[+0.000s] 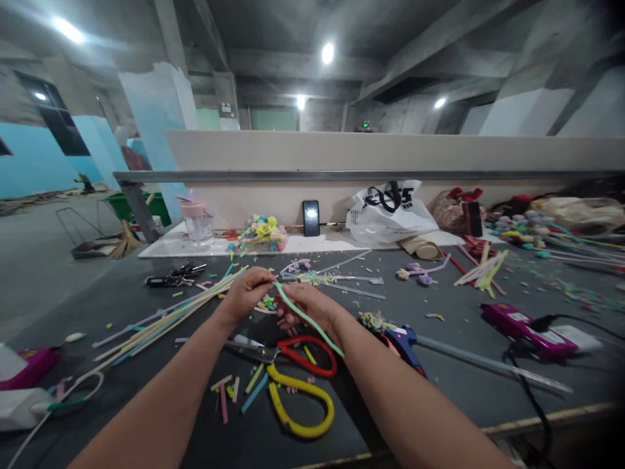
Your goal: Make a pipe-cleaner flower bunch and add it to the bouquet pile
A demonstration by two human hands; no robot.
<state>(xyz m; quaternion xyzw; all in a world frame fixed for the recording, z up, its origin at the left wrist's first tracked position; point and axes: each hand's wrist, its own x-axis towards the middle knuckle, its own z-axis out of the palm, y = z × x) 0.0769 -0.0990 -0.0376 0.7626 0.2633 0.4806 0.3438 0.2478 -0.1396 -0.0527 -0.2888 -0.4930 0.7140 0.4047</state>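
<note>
A light green fuzzy stem, like a pipe cleaner [308, 318], runs from my fingertips back over my right wrist. My left hand [247, 292] pinches its far end between thumb and forefinger. Close beside it, my right hand [310, 303] has its fingers curled around the same stem near that end. Below both hands lie scissors [269, 354] with one red and one yellow handle. Short coloured stem pieces [254, 394] are scattered around the blades. A blue glue gun [407, 344] rests to the right of my right forearm, partly hidden by it.
Long pastel stems [170, 319] lie at left near a bunch of keys [178, 277]. A phone [310, 218] leans on the back board, between a flower bunch [263, 234] and a white bag [390, 215]. Magenta boxes with cables [527, 331] sit at the sides.
</note>
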